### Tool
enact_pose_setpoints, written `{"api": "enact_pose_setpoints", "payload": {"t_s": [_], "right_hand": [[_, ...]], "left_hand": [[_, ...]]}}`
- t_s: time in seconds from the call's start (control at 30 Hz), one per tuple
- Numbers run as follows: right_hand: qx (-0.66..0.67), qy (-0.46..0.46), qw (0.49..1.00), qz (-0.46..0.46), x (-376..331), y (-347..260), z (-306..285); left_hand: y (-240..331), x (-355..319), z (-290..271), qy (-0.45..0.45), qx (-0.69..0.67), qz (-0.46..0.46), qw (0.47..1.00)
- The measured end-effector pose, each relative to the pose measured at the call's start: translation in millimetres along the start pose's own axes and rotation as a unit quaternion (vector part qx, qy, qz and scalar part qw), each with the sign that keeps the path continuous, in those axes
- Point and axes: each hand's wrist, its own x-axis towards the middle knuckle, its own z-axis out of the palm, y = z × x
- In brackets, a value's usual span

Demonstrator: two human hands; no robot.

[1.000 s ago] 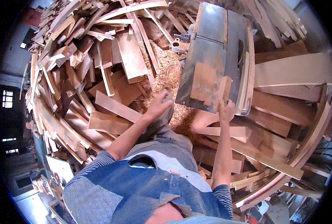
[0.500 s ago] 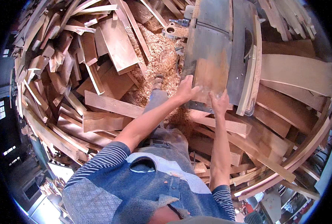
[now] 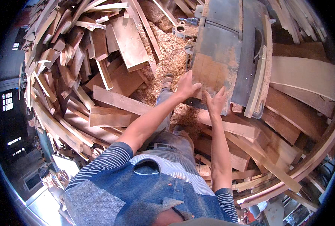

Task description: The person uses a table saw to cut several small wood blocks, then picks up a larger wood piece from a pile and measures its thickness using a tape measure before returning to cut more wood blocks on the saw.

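A flat wooden board (image 3: pixel 209 71) lies on the grey metal table (image 3: pixel 220 41) of a woodworking machine. My left hand (image 3: pixel 188 86) is closed on the board's near left corner, its thumb pointing inward along the near end. At the near right corner, my right hand (image 3: pixel 215 101) rests with its fingers stretched out and its thumb spread apart. Those fingers touch the board or lie just beside its end; the exact contact is hard to see. A dark slot crosses the table beyond the board.
A long wooden fence (image 3: pixel 264 67) runs along the machine's right side. Stacked boards (image 3: pixel 303 77) lie to the right, and a heap of offcuts (image 3: pixel 67 67) fills the left. Shavings (image 3: pixel 171 51) cover the floor by my foot. A metal fitting (image 3: pixel 180 29) sits left of the table.
The board has shifted left and slightly away on the table. My right hand's fingers have straightened and spread at its near end, while my left hand stays on its corner. The view has shifted slightly.
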Motion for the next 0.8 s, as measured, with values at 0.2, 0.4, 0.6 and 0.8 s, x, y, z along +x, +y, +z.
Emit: {"api": "enact_pose_setpoints", "payload": {"t_s": [0.2,0.4,0.6,0.8], "right_hand": [[0.002,0.023,0.999,-0.027,-1.2,3.7,2.2],[-0.009,0.033,0.999,-0.034,-1.6,1.6,5.2],[0.022,0.015,0.999,-0.036,-0.5,1.0,2.4],[0.006,0.043,0.999,0.008,-1.1,-6.2,-20.6]], "left_hand": [[-1.5,-0.8,5.3,0.011,-0.01,-0.004,1.0],[7.9,17.9,0.8,-0.016,-0.002,-0.025,1.0],[29.8,41.0,21.0,0.047,0.144,0.073,0.986],[35.6,40.4,28.6,-0.05,0.206,0.096,0.973]]}}
